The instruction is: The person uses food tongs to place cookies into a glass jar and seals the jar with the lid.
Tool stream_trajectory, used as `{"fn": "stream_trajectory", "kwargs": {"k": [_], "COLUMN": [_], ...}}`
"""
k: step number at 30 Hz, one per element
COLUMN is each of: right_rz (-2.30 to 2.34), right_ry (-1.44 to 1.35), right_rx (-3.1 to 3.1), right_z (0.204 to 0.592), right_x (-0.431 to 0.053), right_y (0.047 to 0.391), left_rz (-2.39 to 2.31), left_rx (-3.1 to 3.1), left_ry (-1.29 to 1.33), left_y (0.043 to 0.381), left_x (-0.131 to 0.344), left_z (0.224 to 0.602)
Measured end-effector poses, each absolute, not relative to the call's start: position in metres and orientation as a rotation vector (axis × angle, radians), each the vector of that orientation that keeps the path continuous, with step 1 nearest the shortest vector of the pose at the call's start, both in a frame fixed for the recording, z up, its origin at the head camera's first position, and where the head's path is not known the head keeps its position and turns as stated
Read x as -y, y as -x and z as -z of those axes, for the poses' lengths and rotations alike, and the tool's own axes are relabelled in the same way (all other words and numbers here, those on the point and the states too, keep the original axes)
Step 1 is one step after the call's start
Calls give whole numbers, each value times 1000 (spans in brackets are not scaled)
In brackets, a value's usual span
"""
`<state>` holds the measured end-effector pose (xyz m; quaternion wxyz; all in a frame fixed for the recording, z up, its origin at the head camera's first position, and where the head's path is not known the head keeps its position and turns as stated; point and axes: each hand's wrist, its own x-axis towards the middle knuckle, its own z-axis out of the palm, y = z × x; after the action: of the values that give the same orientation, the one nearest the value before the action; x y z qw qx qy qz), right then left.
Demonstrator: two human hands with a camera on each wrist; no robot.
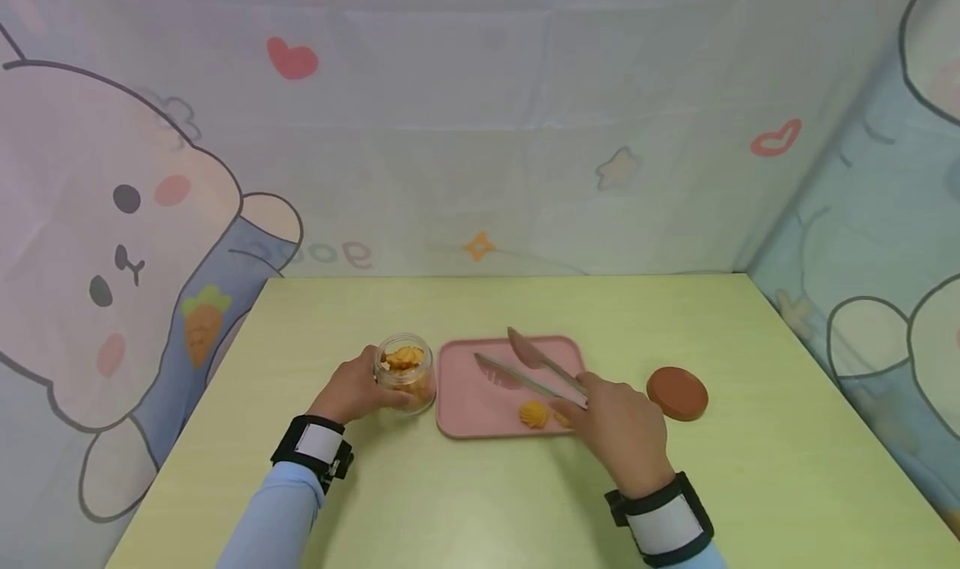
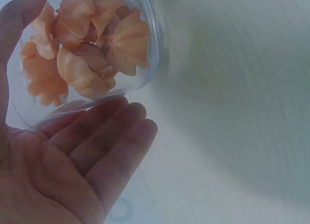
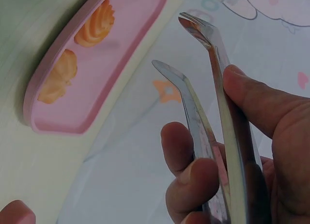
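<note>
My left hand (image 1: 360, 392) grips a clear glass jar (image 1: 421, 388) by its side, left of the pink tray (image 1: 472, 423). Several shell-shaped yellow cookies (image 2: 128, 42) fill part of the jar, with the thumb on one side of the glass and fingers on the other in the left wrist view. Metal tongs (image 3: 231, 141) are held in my right hand (image 1: 624, 431), their arms spread apart and nothing between the tips. These tips hover over the tray. Two cookies lie near the tray's front edge, one a swirled cookie (image 3: 96, 24), the other a cookie (image 3: 59, 77) partly behind my right hand in the head view.
A round reddish-brown lid (image 1: 677, 393) lies to the right of the tray, just beyond my right hand. All this is on a pale yellow-green table (image 1: 480, 502). Printed cloth (image 1: 465, 127) with cartoon figures rises behind the table and along its right side.
</note>
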<state>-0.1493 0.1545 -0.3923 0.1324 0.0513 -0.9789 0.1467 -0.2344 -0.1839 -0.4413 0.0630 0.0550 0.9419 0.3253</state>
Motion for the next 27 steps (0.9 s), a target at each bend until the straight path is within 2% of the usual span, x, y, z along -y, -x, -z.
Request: {"fn": "stream_trajectory", "kwargs": {"k": [27], "right_rz": [-422], "right_ry": [-17], "right_rx": [2989], "right_z": [394], "right_x": [-180], "right_y": [128], "left_rz": [-965], "left_rx": [-2843], "left_ry": [-137], "left_y": [232], "left_x": [181], "left_z": [437]}}
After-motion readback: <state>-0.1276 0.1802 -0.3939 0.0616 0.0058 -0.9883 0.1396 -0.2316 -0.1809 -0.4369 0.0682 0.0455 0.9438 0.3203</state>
